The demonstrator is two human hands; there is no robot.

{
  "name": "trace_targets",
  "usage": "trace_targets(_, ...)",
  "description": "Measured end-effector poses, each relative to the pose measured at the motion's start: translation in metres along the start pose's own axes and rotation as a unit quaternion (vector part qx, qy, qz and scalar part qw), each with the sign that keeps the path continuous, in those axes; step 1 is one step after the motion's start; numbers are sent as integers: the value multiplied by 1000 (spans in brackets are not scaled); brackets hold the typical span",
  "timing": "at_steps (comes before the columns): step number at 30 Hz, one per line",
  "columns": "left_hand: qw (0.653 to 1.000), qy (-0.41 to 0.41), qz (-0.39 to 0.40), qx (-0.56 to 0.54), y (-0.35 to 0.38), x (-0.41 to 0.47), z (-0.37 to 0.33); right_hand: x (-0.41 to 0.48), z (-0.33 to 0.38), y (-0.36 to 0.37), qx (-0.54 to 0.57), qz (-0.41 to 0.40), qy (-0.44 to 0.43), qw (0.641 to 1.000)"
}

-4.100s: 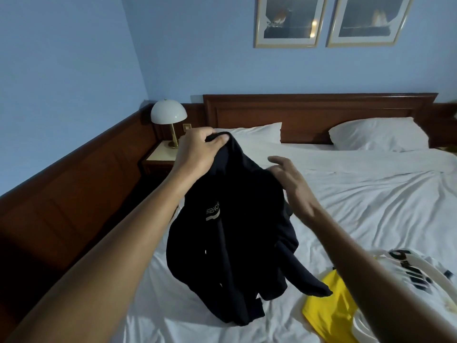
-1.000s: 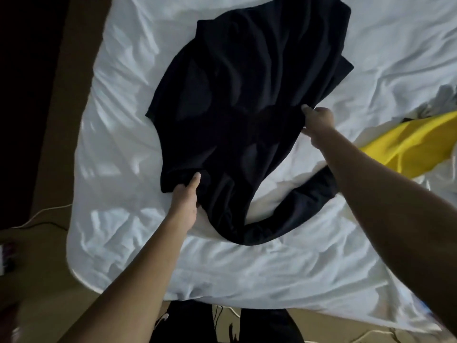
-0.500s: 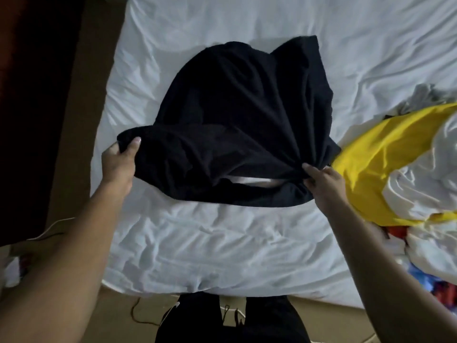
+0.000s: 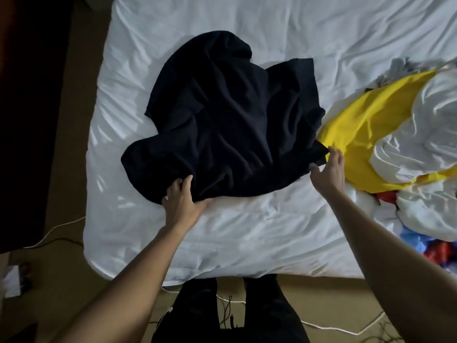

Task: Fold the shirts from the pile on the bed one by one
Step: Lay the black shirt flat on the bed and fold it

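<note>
A black shirt (image 4: pixel 230 120) lies spread but wrinkled on the white bed sheet (image 4: pixel 247 231), its hem toward me. My left hand (image 4: pixel 183 199) grips the near-left part of that hem, with fabric draped over the palm. At the shirt's near-right corner, my right hand (image 4: pixel 329 169) has its fingers spread, and only the fingertips touch the cloth. The pile sits on the right of the bed: a yellow shirt (image 4: pixel 358 134), white garments (image 4: pixel 420 125) over it, and red and blue cloth (image 4: pixel 440 248) at the edge.
The bed's foot edge (image 4: pixel 222 276) runs just in front of my legs (image 4: pixel 230 313). White and dark cables (image 4: pixel 333 330) trail over the tan floor. Dark wood panelling (image 4: pixel 32 120) lines the left side. The yellow shirt touches the black shirt's right corner.
The black shirt has dropped onto the sheet and spread out. My left hand slid rightward along the hem. My right hand's pinch on the corner has opened into spread fingers.
</note>
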State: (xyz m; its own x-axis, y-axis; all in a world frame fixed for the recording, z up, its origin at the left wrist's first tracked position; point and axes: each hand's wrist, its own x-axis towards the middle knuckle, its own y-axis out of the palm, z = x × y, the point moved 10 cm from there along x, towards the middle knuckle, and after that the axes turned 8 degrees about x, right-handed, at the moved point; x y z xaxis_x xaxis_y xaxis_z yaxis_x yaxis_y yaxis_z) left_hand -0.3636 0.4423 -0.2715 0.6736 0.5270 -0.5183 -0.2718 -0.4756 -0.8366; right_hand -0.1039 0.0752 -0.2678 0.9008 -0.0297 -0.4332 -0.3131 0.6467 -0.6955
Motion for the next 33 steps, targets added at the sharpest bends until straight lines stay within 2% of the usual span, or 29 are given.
trace_targets(3,1000,-12,-18,22,4,16,4,19,1,12,-52,76,5,996)
trace_targets(5,999,-15,-37,-2,-6,25,7,20,5,9,-61,95,-6,994)
trace_targets(8,995,6,-55,-88,-36,32,10,17,4,-18,7,65,-6,998)
trace_targets(13,972,32,-81,-219,-116,15,8,-1,23,-90,14,-15,-65,998)
trace_targets(17,954,30,-114,-276,-159,-3,1,-30,44,-121,116,-27,-111,987)
trace_targets(19,962,27,-103,-250,-164,-10,-5,-47,57,-127,151,-17,-132,979)
trace_targets(21,973,40,-55,-222,-170,-19,-15,-63,77,-139,135,-18,-155,978)
trace_targets(24,988,112,5,-104,-199,-17,-33,-64,117,-160,111,10,-185,976)
trace_targets(27,984,176,-29,20,-252,-10,-43,-68,166,-192,75,58,-205,974)
trace_targets(29,975,203,-62,69,-270,7,-44,-65,184,-187,-2,124,-224,967)
trace_targets(33,962,211,-145,95,-352,26,-58,-58,233,-206,-131,179,-276,935)
